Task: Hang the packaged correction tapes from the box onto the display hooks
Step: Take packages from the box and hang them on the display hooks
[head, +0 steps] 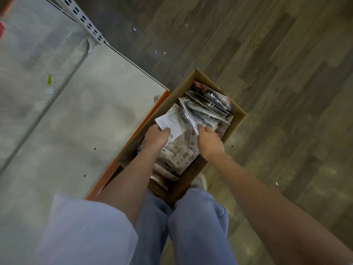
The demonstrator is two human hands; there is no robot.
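Correction tapes (186,144), too many to count, in one box (236,119), two hands (156,135) gripping packs.

Box (237,116): plain brown cardboard. Packaged correction tapes (183,150) in box: white/grey backs w/ black barcodes and fine black print; those at the box's far end (212,98) dark grey/black w/ red-and-white corner marks. Shelf (66,111) left of box: pale grey, mottled; orange front edge (150,113) touching box. Shelf upright (84,20): white w/ dark slot pattern. Floor (277,64) right of box: grey-brown wood-plank pattern. Trousers (194,226) near box's near end: light blue. Sleeve (80,232): pale lavender.
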